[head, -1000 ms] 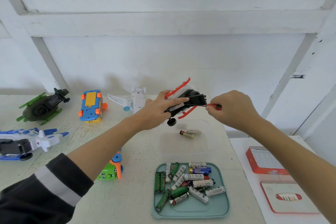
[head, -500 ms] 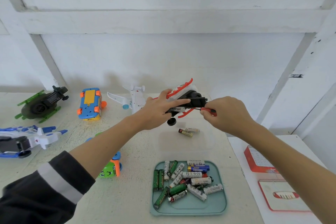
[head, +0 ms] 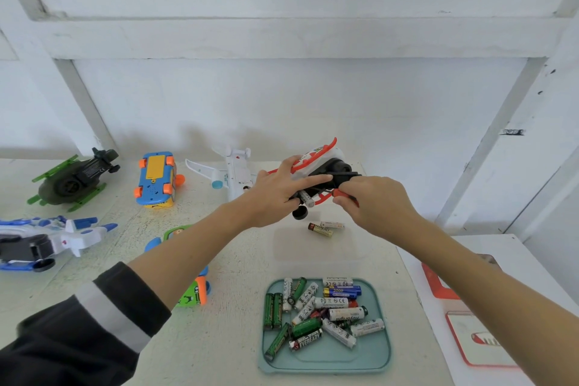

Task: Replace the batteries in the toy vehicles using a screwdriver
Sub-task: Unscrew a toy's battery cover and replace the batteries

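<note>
1. the left hand (head: 277,189) grips the red-white toy (head: 322,166), lifted above the table (head: 219,338).
2. the right hand (head: 374,202) pinches the screwdriver (head: 343,194), its tip at the toy's black underside.
3. two batteries (head: 324,228) lie below; the tray (head: 326,363) holds many more.

Bright, even daylight washes the white wall (head: 282,97) almost flat, leaving only soft, faint shadows behind the toys on the tabletop (head: 219,338). Wide-angle distortion bends the edges, and detail looks slightly soft throughout.
</note>
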{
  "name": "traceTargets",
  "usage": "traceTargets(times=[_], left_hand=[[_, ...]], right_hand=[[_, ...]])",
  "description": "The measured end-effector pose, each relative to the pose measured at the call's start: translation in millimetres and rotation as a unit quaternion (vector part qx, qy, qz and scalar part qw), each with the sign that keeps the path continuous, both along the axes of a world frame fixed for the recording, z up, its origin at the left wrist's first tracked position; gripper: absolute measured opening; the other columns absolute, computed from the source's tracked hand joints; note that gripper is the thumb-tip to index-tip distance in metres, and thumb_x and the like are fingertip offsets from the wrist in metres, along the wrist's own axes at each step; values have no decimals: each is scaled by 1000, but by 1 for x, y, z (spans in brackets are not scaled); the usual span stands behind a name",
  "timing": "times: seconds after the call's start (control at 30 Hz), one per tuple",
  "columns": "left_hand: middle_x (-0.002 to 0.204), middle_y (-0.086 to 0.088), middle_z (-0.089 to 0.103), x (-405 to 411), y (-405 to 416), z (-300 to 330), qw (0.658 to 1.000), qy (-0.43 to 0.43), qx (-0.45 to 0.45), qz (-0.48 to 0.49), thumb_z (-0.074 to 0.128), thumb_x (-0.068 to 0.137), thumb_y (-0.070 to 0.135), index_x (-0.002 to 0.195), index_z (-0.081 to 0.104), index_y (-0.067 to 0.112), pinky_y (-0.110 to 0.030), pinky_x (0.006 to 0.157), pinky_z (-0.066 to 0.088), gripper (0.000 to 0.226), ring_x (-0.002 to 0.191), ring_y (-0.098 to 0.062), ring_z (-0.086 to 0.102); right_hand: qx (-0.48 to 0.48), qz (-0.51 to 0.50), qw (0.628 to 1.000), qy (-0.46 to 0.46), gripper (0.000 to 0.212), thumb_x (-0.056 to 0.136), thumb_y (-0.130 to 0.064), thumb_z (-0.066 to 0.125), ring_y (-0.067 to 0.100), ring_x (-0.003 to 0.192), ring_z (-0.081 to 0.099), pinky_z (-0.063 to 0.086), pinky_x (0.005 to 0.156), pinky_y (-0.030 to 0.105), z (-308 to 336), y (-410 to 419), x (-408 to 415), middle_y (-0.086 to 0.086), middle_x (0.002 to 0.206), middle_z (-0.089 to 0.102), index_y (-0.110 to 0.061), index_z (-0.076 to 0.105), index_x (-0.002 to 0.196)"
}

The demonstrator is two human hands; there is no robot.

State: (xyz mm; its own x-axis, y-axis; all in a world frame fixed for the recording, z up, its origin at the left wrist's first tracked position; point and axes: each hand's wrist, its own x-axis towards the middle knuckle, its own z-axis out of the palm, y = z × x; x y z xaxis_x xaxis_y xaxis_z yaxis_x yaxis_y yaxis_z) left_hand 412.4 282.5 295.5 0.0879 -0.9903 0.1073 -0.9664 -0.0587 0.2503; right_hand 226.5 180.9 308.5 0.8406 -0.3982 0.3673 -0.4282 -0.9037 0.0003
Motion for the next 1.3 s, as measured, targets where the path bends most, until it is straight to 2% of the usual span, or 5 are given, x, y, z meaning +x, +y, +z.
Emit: traceTargets(times=[0.53,0.63,0.77,1.07,1.3], left_hand=[[155,1,14,9,2,-6,992,115,-22,54,42,92,7,131,23,68,-42,108,20,75,125,-18,33],[151,3,21,15,7,-10,961,257,-63,81,42,91,1,129,32,69,-40,113,29,79,122,-17,36],[136,-5,34,16,17,-12,900,395,-145,111,37,92,-10,132,38,54,-4,84,42,76,111,-7,44],[132,2,41,10,48,-1,835,464,-252,158,40,84,11,132,36,57,-14,87,45,66,103,3,52],[135,6,47,14,91,-1,820,464,-301,146,42,81,9,137,39,51,-31,86,49,70,103,-39,51]], right_hand=[[35,-38,998,21,32,98,-39,36,17,85,58,40,62,26,3,-5,0,-8,95,62,-22,63,100],[64,-54,996,-16,28,96,-37,41,16,79,56,42,62,27,6,-5,-1,-9,88,62,-19,62,95],[140,-67,985,-69,18,92,-28,46,14,77,53,36,60,26,7,1,2,-11,81,59,-20,62,93],[259,-21,949,-178,7,86,-16,60,14,74,53,44,67,29,4,37,16,-2,81,61,-15,67,87],[241,-32,955,-172,14,87,-22,61,14,75,49,36,63,24,-10,85,16,-3,79,52,-12,71,91]])
